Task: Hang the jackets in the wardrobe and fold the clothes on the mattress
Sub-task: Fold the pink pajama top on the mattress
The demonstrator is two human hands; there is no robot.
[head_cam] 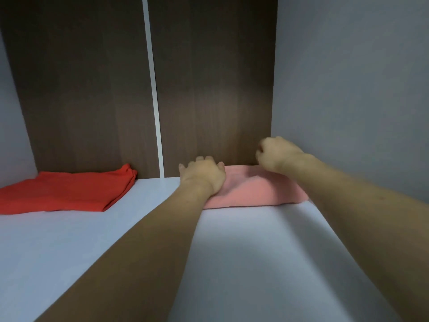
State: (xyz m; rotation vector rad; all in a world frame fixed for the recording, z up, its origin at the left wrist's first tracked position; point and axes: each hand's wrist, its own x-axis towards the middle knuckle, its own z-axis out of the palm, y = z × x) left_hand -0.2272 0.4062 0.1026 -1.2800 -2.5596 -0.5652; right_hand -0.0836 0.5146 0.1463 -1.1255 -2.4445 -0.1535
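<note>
Both hands | left (204, 174) flat on pink cloth (253, 190) (lengthwise left-right) | right (276, 156) curled, empty

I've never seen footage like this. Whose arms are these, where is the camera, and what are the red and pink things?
There is no machine here: a person wears a camera on the head, so this single picture looks forward and down along their own bare arms. They reach into a white shelf with a dark wooden back panel. On the left lies a folded red garment, touched by nobody. On the right lies a folded pink garment. The left hand rests on its left end, fingers spread. The right hand hangs just above its far edge, fingers curled; the picture is too blurred to tell whether it holds anything.
</note>
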